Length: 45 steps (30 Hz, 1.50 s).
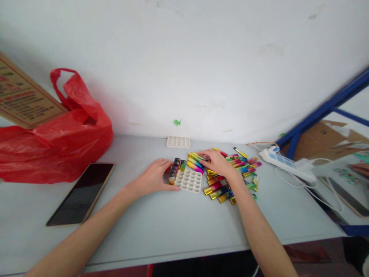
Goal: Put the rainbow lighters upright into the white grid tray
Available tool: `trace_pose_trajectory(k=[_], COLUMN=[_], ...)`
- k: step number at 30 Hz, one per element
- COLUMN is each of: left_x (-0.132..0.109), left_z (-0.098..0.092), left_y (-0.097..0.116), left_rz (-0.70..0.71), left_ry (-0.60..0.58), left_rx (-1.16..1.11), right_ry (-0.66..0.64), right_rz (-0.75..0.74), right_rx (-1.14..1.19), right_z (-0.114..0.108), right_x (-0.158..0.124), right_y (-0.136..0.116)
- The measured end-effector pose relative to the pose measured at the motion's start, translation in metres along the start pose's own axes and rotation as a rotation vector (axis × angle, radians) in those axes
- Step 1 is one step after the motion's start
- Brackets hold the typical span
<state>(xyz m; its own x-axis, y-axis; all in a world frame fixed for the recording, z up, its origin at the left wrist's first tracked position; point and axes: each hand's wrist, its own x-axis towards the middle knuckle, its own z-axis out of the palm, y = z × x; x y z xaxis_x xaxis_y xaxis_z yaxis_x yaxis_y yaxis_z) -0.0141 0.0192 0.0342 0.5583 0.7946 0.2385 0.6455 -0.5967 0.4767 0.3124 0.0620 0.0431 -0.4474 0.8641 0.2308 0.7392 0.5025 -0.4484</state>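
A white tray (188, 181) with rows of round-ended holes lies on the table, with several black-topped lighters (173, 171) upright along its left side. My left hand (157, 177) is curled round that left end, thumb along the near corner and fingers behind the lighters. To the right of the tray, a loose pile of shiny multicoloured lighters (215, 187) lies flat. My right hand (217, 163) reaches over the pile's left part, its bent fingers closed at the dark end of a lighter (205, 157); the thumb is hidden.
A second white holed tray (178, 142) lies by the wall. At left are a tablet-like black-screened device (83, 192), a red plastic bag (72, 142) and a cardboard box (25, 92). A white power strip (288, 165) with cables and a blue frame (317, 111) stand at right.
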Motion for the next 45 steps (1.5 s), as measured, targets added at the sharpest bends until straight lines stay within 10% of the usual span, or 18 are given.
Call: trace_pose_trajectory(k=[14, 23, 30, 45], left_x=[0.003, 0.001, 0.001, 0.001], left_z=[-0.005, -0.001, 0.002, 0.002], left_y=[0.004, 0.004, 0.005, 0.007], left_rz=[-0.029, -0.010, -0.029, -0.030], left_ry=[-0.029, -0.009, -0.006, -0.006], left_rx=[0.006, 0.026, 0.056, 0.039], right_ry=[0.074, 0.432, 0.462, 0.108], right_rz=[-0.019, 0.276, 0.433, 0.265], right_rx=[-0.033, 0.952, 1.542, 1.122], right_z=[0.007, 0.014, 0.005, 0.018], right_x=[-0.015, -0.005, -0.002, -0.013], right_y=[-0.018, -0.025, -0.056, -0.079])
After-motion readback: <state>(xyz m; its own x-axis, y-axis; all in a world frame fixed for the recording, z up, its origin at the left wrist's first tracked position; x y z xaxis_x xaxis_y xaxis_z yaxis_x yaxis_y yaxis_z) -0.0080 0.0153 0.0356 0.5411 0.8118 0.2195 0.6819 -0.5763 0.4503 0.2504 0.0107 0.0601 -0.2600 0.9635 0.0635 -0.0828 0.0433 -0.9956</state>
